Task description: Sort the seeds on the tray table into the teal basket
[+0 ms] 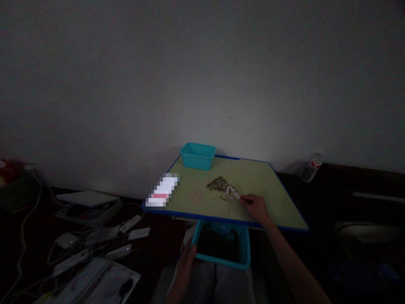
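No brand, label or writing can be read: the room is dim, and the white and red packet point(163, 191) lying at the left edge of the small table point(278, 198) is blurred out.

The table has a pale green top with a blue rim and stands against a plain wall. On it, near the middle, lies a dark heap of seeds point(217, 184). Just left of that heap and a little nearer the person is a smaller, paler heap of grains point(198, 196). Just right of the dark heap, the right hand point(255, 206) rests on the table top with its fingers pinched together on a small white scraper point(233, 192), whose far end touches the edge of the dark heap.

At the back left corner of the table stands an empty teal tub point(198, 155), close to the wall. A second teal tub point(221, 245) sits below the near edge of the table, on the person's lap, with something dark inside. The left hand point(186, 258) grips its left rim, fingers closed around the edge.

On the floor left of the table lie white cables and power strips point(95, 245) and a flat grey device point(88, 202). Right of the table, against the wall, stands a clear plastic bottle point(311, 166) with a red mark; its print is too small to read.
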`<state>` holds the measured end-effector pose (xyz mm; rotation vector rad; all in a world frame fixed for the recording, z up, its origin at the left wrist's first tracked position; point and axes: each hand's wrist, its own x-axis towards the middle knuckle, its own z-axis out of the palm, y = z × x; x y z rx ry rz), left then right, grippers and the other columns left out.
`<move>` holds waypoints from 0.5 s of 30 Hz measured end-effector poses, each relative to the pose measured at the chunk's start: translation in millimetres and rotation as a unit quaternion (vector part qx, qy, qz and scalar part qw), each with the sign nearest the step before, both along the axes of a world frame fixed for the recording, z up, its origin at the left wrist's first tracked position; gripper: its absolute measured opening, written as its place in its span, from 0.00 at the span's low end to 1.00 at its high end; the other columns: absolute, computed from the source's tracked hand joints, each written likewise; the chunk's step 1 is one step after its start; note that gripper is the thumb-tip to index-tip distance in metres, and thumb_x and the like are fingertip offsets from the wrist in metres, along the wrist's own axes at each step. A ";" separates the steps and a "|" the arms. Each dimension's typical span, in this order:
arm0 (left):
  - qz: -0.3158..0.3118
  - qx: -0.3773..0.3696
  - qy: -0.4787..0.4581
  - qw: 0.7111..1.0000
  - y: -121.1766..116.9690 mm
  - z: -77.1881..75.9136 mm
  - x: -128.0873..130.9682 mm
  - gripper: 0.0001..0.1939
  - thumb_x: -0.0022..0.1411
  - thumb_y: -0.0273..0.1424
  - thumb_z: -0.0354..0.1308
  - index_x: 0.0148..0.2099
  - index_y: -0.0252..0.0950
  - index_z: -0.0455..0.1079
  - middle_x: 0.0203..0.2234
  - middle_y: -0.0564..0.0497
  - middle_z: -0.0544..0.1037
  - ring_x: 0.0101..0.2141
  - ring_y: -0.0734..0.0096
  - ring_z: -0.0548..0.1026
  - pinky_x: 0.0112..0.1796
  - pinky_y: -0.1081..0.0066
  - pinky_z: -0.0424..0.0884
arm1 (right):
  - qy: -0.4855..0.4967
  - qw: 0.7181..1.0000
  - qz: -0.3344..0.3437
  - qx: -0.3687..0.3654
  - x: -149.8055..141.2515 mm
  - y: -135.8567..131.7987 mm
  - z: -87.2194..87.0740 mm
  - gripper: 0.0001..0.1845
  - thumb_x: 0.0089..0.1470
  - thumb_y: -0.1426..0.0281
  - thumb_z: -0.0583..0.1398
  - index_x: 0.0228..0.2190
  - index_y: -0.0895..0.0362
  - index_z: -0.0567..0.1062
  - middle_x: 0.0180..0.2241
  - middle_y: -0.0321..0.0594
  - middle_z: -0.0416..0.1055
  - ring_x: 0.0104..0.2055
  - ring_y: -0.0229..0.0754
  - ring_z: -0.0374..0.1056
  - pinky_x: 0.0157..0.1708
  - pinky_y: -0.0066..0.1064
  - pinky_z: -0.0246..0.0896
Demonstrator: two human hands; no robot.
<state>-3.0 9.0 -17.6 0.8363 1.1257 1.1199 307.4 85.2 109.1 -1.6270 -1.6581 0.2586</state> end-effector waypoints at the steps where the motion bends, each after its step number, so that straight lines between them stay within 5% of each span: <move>1: 0.002 0.006 0.002 1.000 -0.2 -1.9 0.0 0.36 0.54 0.56 0.59 0.57 0.38 0.70 0.56 0.43 0.77 0.60 0.46 0.69 0.54 0.56 0.73 | -0.004 1.000 -0.002 0.001 -0.8 0.2 0.8 0.12 0.52 0.64 0.61 0.34 0.52 0.84 0.34 0.42 0.82 0.34 0.48 0.77 0.38 0.38 0.72; 7: 0.003 0.036 0.027 0.999 -0.6 -2.2 -1.5 0.35 0.57 0.54 0.57 0.59 0.37 0.70 0.59 0.44 0.75 0.62 0.50 0.66 0.62 0.56 0.61 | -0.016 1.000 -0.006 -0.011 -7.1 6.1 2.4 0.11 0.53 0.65 0.61 0.35 0.52 0.84 0.35 0.43 0.82 0.36 0.49 0.78 0.38 0.38 0.71; 15: 0.002 0.059 0.057 0.997 -3.4 16.9 -2.2 0.30 0.59 0.52 0.57 0.56 0.39 0.73 0.57 0.47 0.77 0.62 0.51 0.66 0.63 0.58 0.59 | -0.040 0.999 0.006 -0.019 -12.0 16.4 -0.3 0.10 0.54 0.65 0.62 0.35 0.50 0.84 0.35 0.40 0.82 0.35 0.47 0.77 0.37 0.35 0.70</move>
